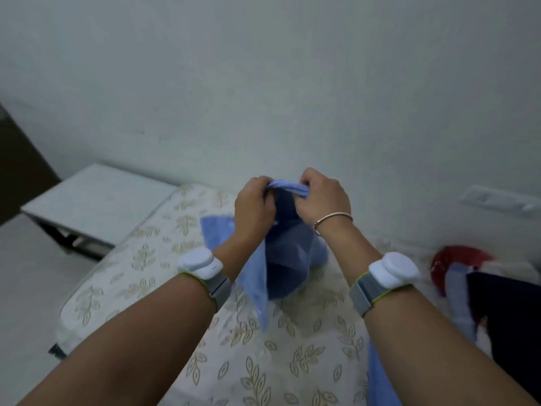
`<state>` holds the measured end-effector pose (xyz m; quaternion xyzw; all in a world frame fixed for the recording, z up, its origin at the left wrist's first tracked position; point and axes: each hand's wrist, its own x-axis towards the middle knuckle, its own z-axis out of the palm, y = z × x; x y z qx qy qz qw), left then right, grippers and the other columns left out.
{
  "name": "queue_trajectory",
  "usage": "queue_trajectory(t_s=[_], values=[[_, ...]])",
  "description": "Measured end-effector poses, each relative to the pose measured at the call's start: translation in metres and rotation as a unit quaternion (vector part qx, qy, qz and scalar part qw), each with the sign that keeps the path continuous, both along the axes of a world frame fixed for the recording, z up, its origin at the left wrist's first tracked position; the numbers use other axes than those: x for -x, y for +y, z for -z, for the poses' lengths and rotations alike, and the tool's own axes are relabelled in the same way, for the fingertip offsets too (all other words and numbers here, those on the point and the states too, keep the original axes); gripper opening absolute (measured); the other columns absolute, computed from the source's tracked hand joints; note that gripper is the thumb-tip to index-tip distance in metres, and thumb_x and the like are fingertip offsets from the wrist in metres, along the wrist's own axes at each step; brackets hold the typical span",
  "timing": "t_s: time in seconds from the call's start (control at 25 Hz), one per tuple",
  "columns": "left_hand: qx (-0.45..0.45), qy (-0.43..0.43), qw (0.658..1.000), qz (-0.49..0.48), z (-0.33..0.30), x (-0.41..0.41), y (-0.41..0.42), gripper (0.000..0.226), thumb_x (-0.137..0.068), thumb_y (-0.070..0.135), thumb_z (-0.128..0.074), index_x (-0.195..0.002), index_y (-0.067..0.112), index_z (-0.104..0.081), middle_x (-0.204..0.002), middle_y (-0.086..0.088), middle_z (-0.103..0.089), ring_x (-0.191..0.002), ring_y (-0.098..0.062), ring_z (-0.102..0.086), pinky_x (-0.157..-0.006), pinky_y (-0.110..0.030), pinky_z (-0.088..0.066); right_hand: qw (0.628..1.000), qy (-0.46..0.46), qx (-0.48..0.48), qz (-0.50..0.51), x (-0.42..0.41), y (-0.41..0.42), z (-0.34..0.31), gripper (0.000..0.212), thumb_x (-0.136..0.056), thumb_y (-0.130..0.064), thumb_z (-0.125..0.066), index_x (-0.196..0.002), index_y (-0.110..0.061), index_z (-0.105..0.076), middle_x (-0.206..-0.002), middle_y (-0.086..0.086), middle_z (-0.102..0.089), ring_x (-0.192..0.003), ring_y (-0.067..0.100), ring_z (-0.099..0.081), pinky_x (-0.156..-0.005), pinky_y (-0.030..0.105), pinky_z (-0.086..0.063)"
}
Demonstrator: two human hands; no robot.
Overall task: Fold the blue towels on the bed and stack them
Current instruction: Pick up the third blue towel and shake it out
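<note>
Head view, early days: left hand (253,200) and right hand (323,199) each pinch the top edge of a blue towel (285,259), dangling at twelve o'clock above the bed (140,259), no fold made, no stack visible; another blue piece (380,379) at five o'clock is cropped; three o'clock clutter too blurred to name

blue towel (279,259): light blue, bunched along top edge, hanging limp above the bed (146,259), lower corner near the sheet | second blue towel (215,230): flat on bed behind it, partly hidden | blue cloth strip (377,376): bed's near edge
</note>
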<state>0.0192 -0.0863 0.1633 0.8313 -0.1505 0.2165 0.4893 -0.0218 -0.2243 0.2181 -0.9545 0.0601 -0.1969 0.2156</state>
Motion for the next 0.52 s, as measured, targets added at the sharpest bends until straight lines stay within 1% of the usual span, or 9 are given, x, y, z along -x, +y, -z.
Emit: queue_trajectory(t_s=[0.08,0.16,0.24,0.32,0.4,0.48,0.52], values=[[0.041,0.016,0.999,0.018,-0.062,0.002,-0.010,0.015,-0.093,0.006,-0.046,-0.080,0.007,-0.055,-0.070,-0.004,-0.058,-0.063,-0.014,-0.048,-0.057,-0.026,-0.037,0.999,-0.022,0.012,0.028,0.009,-0.005,-0.039,0.012,-0.081,-0.015,-0.057,-0.085,-0.021,-0.047,-0.073,0.006,-0.059,-0.065,0.034,-0.056,-0.053,0.033,-0.045],[0.031,0.026,0.999,0.036,-0.105,0.003,-0.017,0.018,-0.094,0.007,-0.042,-0.077,0.009,-0.049,-0.067,0.002,-0.052,-0.060,-0.010,-0.045,-0.054,-0.023,-0.034,0.997,-0.039,0.031,0.055,0.018,-0.012,-0.058,0.019,-0.080,-0.009,-0.056,-0.089,-0.021,-0.045,-0.071,0.006,-0.056,-0.062,0.033,-0.053,-0.051,0.031,-0.037],[0.027,0.046,0.998,0.044,-0.121,0.003,-0.017,0.018,-0.093,0.008,-0.041,-0.077,0.011,-0.049,-0.067,0.005,-0.049,-0.061,-0.009,-0.044,-0.055,-0.023,-0.033,0.995,-0.033,0.037,0.083,0.029,-0.018,-0.059,0.024,-0.078,-0.005,-0.056,-0.095,-0.020,-0.047,-0.072,0.004,-0.053,-0.062,0.032,-0.051,-0.053,0.029,-0.036],[0.063,0.080,0.994,0.041,-0.132,0.004,-0.016,0.018,-0.092,0.009,-0.041,-0.076,0.009,-0.048,-0.067,0.001,-0.047,-0.061,-0.014,-0.040,-0.057,-0.028,-0.034,0.993,-0.016,0.032,0.112,0.040,-0.027,-0.054,0.021,-0.077,-0.004,-0.057,-0.094,-0.017,-0.055,-0.076,0.005,-0.055,-0.065,0.031,-0.050,-0.058,0.029,-0.037],[0.106,0.130,0.985,0.031,-0.144,0.002,-0.015,0.021,-0.092,0.008,-0.040,-0.071,0.012,-0.042,-0.067,-0.002,-0.041,-0.061,-0.016,-0.034,-0.057,-0.030,-0.031,0.991,0.000,-0.002,0.133,0.042,-0.039,-0.046,0.013,-0.075,-0.002,-0.055,-0.081,-0.011,-0.062,-0.079,0.010,-0.060,-0.067,0.032,-0.055,-0.058,0.028,-0.038],[0.152,0.181,0.971,0.035,-0.155,-0.004,-0.012,0.028,-0.091,0.007,-0.041,-0.065,0.016,-0.035,-0.063,0.000,-0.033,-0.060,-0.016,-0.028,-0.055,-0.028,-0.025,0.987,0.017,-0.069,0.146,0.042,-0.047,-0.042,0.013,-0.077,-0.002,-0.051,-0.073,-0.009,-0.061,-0.074,0.010,-0.058,-0.068,0.034,-0.055,-0.059,0.027,-0.038],[0.174,0.205,0.962,0.037,-0.160,-0.008,-0.011,0.028,-0.089,0.007,-0.042,-0.063,0.017,-0.034,-0.063,0.000,-0.032,-0.061,-0.018,-0.028,-0.057,-0.028,-0.024,0.984,0.029,-0.105,0.143,0.041,-0.050,-0.046,0.014,-0.079,-0.003,-0.049,-0.072,-0.010,-0.059,-0.072,0.010,-0.057,-0.069,0.033,-0.053,-0.060,0.027,-0.038]])
